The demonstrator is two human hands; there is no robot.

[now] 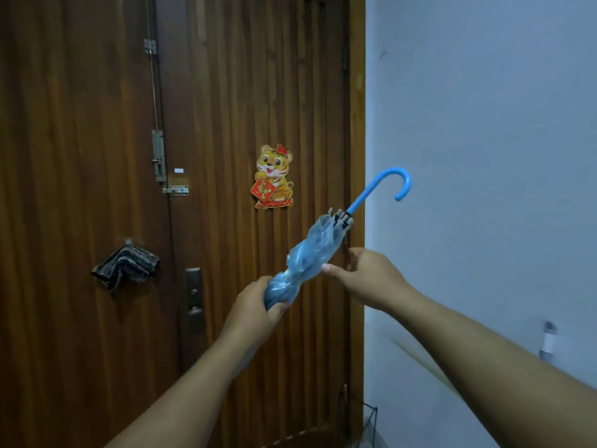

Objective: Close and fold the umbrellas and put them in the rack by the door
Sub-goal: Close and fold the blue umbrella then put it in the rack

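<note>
A closed light-blue umbrella (310, 250) slants up to the right in front of the wooden door, its hooked blue handle (392, 181) uppermost. My left hand (255, 310) grips the lower end of the wrapped canopy. My right hand (365, 276) is beside the middle of the canopy, fingertips at the fabric; whether it pinches the fabric is unclear. A black wire rack (371, 421) shows partly at the bottom, by the door frame.
The brown slatted door (226, 108) fills the left and centre, with bolts, a lock plate (194, 299) and a tiger sticker (274, 176). A striped cloth (126, 265) hangs from a hook on it. A pale wall (484, 124) stands to the right.
</note>
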